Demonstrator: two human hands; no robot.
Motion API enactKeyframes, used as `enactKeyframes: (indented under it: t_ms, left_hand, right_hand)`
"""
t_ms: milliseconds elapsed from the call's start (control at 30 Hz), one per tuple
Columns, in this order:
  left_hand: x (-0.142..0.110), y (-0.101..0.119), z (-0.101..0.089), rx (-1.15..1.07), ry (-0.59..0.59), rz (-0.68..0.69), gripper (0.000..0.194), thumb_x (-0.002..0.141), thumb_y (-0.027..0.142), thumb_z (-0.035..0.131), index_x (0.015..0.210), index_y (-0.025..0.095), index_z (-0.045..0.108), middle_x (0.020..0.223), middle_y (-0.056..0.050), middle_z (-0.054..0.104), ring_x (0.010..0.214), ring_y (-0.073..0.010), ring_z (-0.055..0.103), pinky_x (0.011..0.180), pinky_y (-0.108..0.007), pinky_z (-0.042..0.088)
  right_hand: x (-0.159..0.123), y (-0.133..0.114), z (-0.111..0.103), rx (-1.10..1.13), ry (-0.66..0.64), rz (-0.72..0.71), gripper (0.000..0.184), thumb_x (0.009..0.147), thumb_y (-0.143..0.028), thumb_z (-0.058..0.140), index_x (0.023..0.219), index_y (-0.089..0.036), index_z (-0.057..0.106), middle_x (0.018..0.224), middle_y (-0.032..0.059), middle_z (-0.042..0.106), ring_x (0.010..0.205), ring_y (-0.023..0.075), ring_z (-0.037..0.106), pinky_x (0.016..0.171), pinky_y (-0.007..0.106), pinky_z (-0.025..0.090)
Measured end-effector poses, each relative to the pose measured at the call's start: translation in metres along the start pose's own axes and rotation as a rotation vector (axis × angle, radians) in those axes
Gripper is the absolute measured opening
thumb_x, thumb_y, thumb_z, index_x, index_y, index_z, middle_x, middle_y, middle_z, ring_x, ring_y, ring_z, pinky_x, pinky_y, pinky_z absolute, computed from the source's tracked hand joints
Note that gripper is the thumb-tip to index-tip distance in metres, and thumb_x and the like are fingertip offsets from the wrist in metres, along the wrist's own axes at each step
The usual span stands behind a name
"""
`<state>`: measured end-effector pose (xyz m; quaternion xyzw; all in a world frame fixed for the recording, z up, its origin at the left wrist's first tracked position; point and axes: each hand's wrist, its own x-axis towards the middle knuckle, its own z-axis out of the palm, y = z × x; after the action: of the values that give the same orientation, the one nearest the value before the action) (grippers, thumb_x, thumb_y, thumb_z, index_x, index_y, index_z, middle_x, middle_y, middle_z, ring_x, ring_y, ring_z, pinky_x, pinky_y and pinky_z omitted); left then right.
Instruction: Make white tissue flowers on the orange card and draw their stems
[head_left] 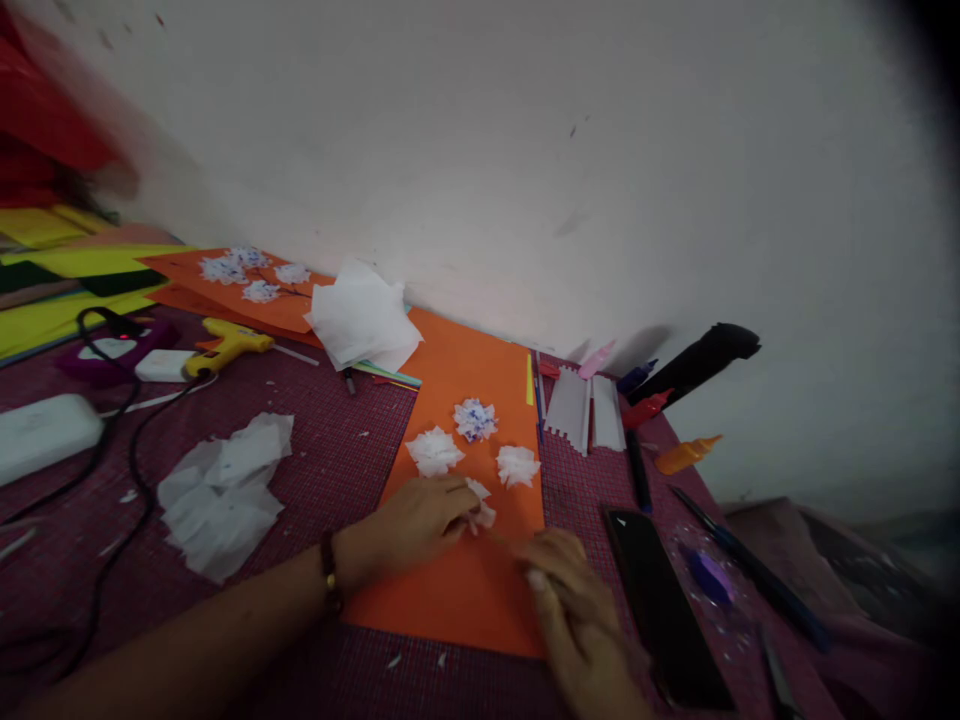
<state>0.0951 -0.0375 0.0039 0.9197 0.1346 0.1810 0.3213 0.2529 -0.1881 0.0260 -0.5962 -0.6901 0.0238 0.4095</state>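
An orange sheet of paper (465,610) lies in front of me, bearing white tissue-paper flowers. One flower (475,420) is dabbed with purple; two plain ones, the left flower (435,452) and the right flower (517,466), sit below it. My left hand (424,515) has its fingertips closed on the lowest flower (481,512), which it partly covers. My right hand (574,605) is over the sheet's right edge, fingers curled together and smeared by motion. Whatever it holds is hidden.
Left are loose tissue pieces (225,500), a yellow glue gun (232,345) and a black cord (135,450). Behind lie stacked white tissue (367,315) and another flowered orange sheet (187,275). At right are a phone (664,610), an orange paint tube (686,455) and scissors (780,675).
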Motion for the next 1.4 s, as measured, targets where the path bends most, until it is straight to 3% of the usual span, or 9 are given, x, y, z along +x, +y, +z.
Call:
enactKeyframes:
  t_ms: [133,233,433,667,1000,1100,1200,1300,1400]
  left_hand:
    - [-0.007,-0.004,-0.004,-0.113,0.083,-0.112,0.025,0.073,0.003,0.044,0.093,0.017,0.051,0.076,0.002,0.056,0.064,-0.0102,0.049,0.059,-0.021,0.036]
    - [-0.01,-0.011,-0.006,-0.092,0.187,-0.187,0.02,0.071,0.002,0.041,0.081,0.017,0.049,0.068,0.004,0.05,0.059,-0.0093,0.044,0.055,-0.021,0.032]
    - [-0.008,-0.017,-0.008,0.042,0.274,-0.261,0.016,0.076,0.006,0.04,0.082,0.017,0.051,0.08,-0.001,0.053,0.072,-0.0129,0.05,0.068,-0.026,0.04]
    - [-0.009,-0.007,-0.007,0.112,0.094,-0.008,0.053,0.073,-0.002,0.041,0.118,0.024,0.052,0.123,-0.007,0.047,0.114,-0.0204,0.042,0.097,-0.037,0.037]
    - [-0.008,-0.004,-0.007,0.069,0.113,0.05,0.035,0.069,-0.004,0.04,0.084,0.02,0.06,0.116,-0.005,0.053,0.108,-0.0191,0.046,0.091,-0.034,0.038]
    - [-0.01,-0.009,-0.008,0.031,0.237,0.005,0.023,0.073,0.0,0.039,0.072,0.017,0.055,0.09,-0.004,0.058,0.087,-0.016,0.052,0.077,-0.028,0.041]
    - [-0.012,-0.017,-0.013,-0.069,0.455,-0.119,0.019,0.073,0.005,0.036,0.065,0.017,0.047,0.067,0.0,0.049,0.065,-0.0127,0.047,0.061,-0.024,0.037]
    - [-0.011,-0.024,-0.02,-0.247,0.631,-0.312,0.016,0.071,0.01,0.034,0.063,0.019,0.044,0.057,0.004,0.04,0.053,-0.0109,0.039,0.051,-0.022,0.031]
    - [-0.01,-0.028,-0.025,-0.394,0.699,-0.444,0.012,0.07,0.014,0.034,0.063,0.019,0.043,0.05,0.007,0.031,0.046,-0.0099,0.029,0.046,-0.021,0.024]
  right_hand:
    - [0.002,0.017,0.001,0.208,0.123,0.35,0.019,0.091,-0.025,0.044,0.085,-0.021,0.062,0.07,0.002,0.06,0.063,0.0152,0.058,0.056,0.025,0.046]
    - [0.005,0.025,0.008,0.36,0.114,0.464,0.023,0.09,-0.032,0.047,0.077,-0.019,0.062,0.066,0.0014,0.059,0.06,0.0145,0.057,0.055,0.024,0.046]
    - [0.009,0.031,0.014,0.57,0.155,0.573,0.021,0.087,-0.035,0.05,0.081,-0.018,0.061,0.063,0.0005,0.061,0.059,0.0149,0.058,0.057,0.024,0.046]
    - [0.01,0.035,0.013,0.571,0.159,0.656,0.02,0.087,-0.036,0.05,0.09,-0.021,0.062,0.076,0.0012,0.064,0.064,0.0151,0.058,0.064,0.025,0.045]
    - [0.012,0.035,0.014,0.582,0.106,0.657,0.024,0.086,-0.041,0.05,0.09,-0.022,0.063,0.078,0.0022,0.064,0.068,0.0171,0.057,0.068,0.027,0.045]
    - [0.011,0.037,0.015,0.611,0.124,0.669,0.023,0.085,-0.041,0.053,0.09,-0.022,0.063,0.078,0.0017,0.065,0.068,0.0169,0.057,0.068,0.027,0.044]
    - [0.009,0.043,0.017,0.731,0.208,0.717,0.023,0.085,-0.042,0.053,0.087,-0.021,0.061,0.07,0.0004,0.063,0.063,0.0155,0.055,0.062,0.026,0.042]
    - [0.009,0.049,0.019,0.885,0.277,0.771,0.024,0.085,-0.043,0.054,0.081,-0.02,0.06,0.061,-0.001,0.059,0.055,0.0133,0.051,0.055,0.023,0.039]
    - [0.011,0.05,0.019,0.988,0.304,0.797,0.024,0.082,-0.044,0.058,0.078,-0.019,0.06,0.059,-0.0012,0.058,0.051,0.0116,0.049,0.051,0.022,0.038]
